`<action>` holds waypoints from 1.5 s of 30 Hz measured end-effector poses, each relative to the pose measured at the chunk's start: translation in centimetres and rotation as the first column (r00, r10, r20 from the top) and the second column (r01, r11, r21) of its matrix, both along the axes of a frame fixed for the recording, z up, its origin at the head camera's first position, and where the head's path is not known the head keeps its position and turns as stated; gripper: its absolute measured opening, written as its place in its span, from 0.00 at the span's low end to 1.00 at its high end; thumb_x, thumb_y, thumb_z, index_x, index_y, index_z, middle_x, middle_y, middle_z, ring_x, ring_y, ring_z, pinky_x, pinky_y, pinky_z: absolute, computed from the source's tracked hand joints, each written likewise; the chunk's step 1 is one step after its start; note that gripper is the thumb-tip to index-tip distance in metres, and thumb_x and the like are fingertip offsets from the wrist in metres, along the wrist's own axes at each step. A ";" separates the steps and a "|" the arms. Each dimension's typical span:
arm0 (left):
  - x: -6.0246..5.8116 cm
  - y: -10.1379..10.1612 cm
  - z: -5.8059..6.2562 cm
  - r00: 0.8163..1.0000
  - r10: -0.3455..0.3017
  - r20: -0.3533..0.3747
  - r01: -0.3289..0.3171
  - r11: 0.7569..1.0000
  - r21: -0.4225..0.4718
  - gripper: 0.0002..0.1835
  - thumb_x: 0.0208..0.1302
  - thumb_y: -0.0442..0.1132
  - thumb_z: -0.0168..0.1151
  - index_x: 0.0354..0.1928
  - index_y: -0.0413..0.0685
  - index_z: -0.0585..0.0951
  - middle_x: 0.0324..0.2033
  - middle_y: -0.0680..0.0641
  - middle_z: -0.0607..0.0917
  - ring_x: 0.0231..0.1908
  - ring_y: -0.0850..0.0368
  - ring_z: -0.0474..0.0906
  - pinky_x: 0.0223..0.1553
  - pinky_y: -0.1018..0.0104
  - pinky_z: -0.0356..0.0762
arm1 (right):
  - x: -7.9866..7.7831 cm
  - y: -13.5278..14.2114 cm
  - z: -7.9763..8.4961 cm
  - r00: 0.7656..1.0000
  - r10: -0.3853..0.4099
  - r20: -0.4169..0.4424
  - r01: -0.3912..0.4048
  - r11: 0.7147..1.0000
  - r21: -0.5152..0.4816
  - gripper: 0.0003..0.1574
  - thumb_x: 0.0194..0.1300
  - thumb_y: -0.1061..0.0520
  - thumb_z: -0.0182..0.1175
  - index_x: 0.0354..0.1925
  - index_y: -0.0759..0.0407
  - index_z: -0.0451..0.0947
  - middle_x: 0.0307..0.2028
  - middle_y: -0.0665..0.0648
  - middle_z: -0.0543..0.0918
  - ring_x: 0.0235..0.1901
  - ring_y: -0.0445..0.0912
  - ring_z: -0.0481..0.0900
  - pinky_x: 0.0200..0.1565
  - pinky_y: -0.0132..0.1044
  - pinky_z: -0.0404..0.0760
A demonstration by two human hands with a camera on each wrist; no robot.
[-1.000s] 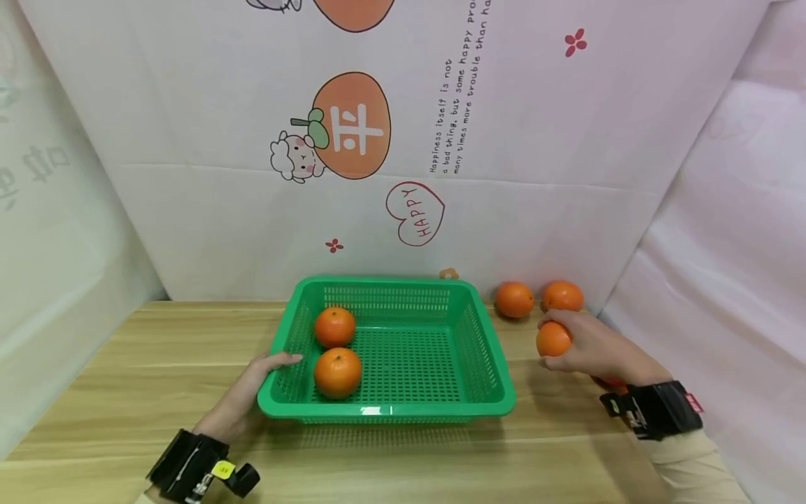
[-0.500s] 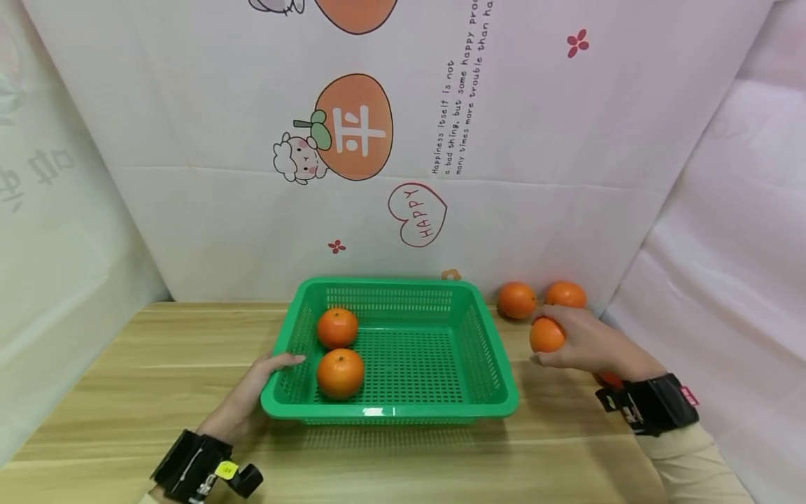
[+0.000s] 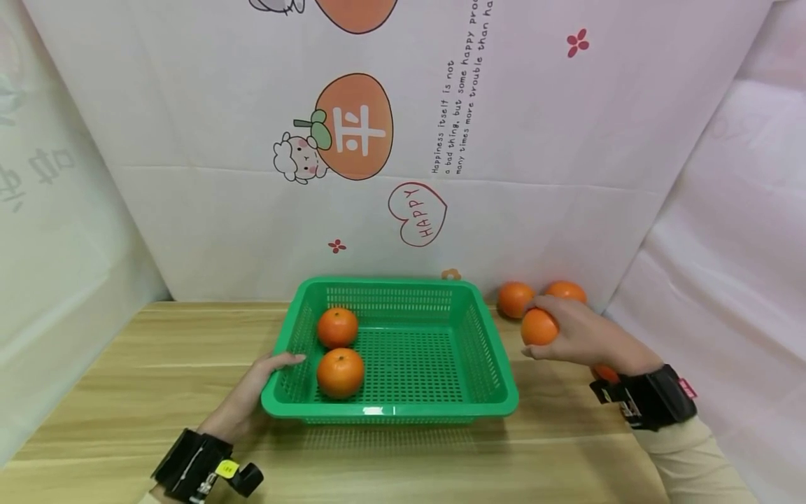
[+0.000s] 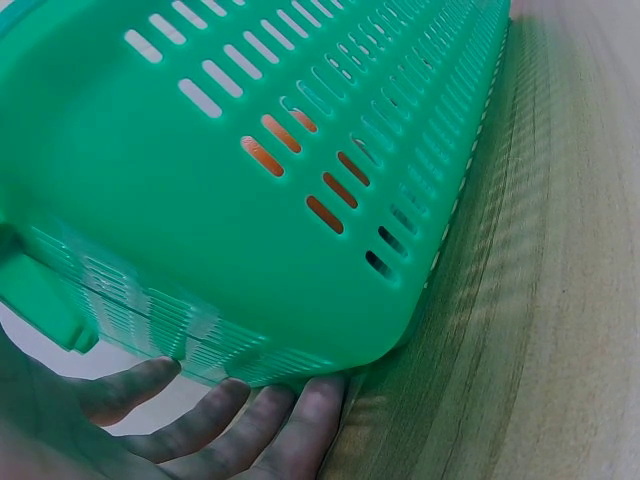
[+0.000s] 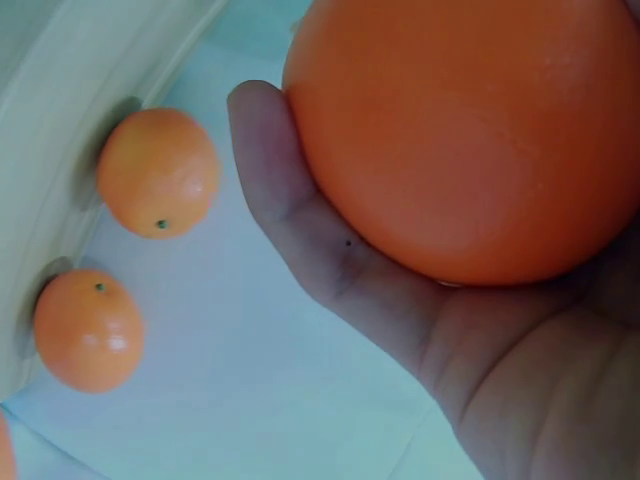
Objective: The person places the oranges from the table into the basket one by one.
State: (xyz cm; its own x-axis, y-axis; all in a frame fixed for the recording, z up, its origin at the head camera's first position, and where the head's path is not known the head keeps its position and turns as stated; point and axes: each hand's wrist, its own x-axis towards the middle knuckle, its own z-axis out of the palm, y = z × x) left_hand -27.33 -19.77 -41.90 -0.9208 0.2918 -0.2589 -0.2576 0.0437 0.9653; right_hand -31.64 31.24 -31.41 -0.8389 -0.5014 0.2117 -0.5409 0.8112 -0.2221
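Curled round a held orange [image 3: 539, 327] with the right grip [image 3: 585, 339], between thumb and fingers, in front of the tabletop's back right corner and to the right of the basket. No telling from these views whether clear of the tabletop [image 3: 189, 364] or just touching it; in any case picked out but not yet inside the basket. Just beyond that grip, along the back edge near the back right corner, a first loose orange [image 3: 515, 299] and a second loose orange [image 3: 565, 290], near each other yet apart in the right wrist view, both apparently left to handle. Partly covered by the right wrist, nearer the right edge, a third loose orange [image 3: 606, 372], likewise untouched by the fingers, as far as visible. Farther out, grasping the green basket [image 3: 390, 410] by its left rim with the left grip [image 3: 252, 388], thumb over the rim and fingers against the outside, probably to steady it. Standing flat midway along the back edge, with two already in: a rear basket orange [image 3: 337, 327] and a front basket orange [image 3: 341, 373], close together in the left half, with bare mesh to their right and plenty of room there for more. Judging by count, probably short of halfway: two inside, one in the right grip, three in view outside. Behind the back edge, only a white printed cloth [image 3: 491, 231].
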 end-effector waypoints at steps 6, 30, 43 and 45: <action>0.1 0.1 0.1 1.000 0.007 0.001 -0.007 1.000 -0.011 0.44 0.78 0.55 0.48 0.85 0.47 0.44 0.78 0.32 0.66 0.67 0.49 0.77 0.66 0.53 0.80 | 0.0 -1.2 0.9 1.000 0.005 -0.003 -0.005 1.000 0.023 0.26 0.51 0.46 0.78 0.46 0.47 0.80 0.35 0.44 0.82 0.33 0.39 0.74 0.33 0.32 0.75; 0.4 0.4 0.3 0.999 0.046 -0.002 -0.046 0.998 -0.041 0.43 0.77 0.55 0.50 0.84 0.44 0.49 0.74 0.34 0.73 0.63 0.51 0.81 0.61 0.57 0.83 | -1.0 -5.7 3.0 0.997 0.038 0.064 -0.041 0.998 0.037 0.34 0.54 0.43 0.78 0.55 0.52 0.80 0.47 0.50 0.86 0.39 0.42 0.80 0.38 0.37 0.81; 0.4 0.2 0.3 1.000 0.025 -0.008 -0.025 0.999 -0.030 0.43 0.78 0.55 0.49 0.84 0.43 0.48 0.72 0.33 0.75 0.59 0.51 0.84 0.59 0.56 0.85 | -1.5 -7.8 3.5 0.994 0.085 0.062 -0.086 0.996 0.011 0.35 0.54 0.45 0.78 0.57 0.52 0.78 0.46 0.52 0.86 0.36 0.42 0.79 0.36 0.36 0.81; 0.4 0.2 0.3 1.000 0.021 -0.011 -0.022 0.999 -0.027 0.43 0.78 0.55 0.48 0.84 0.43 0.47 0.73 0.33 0.74 0.60 0.52 0.83 0.59 0.56 0.85 | -1.6 -8.2 3.6 0.994 0.089 0.067 -0.090 0.996 0.011 0.35 0.54 0.45 0.78 0.57 0.52 0.78 0.47 0.51 0.86 0.37 0.42 0.79 0.36 0.36 0.81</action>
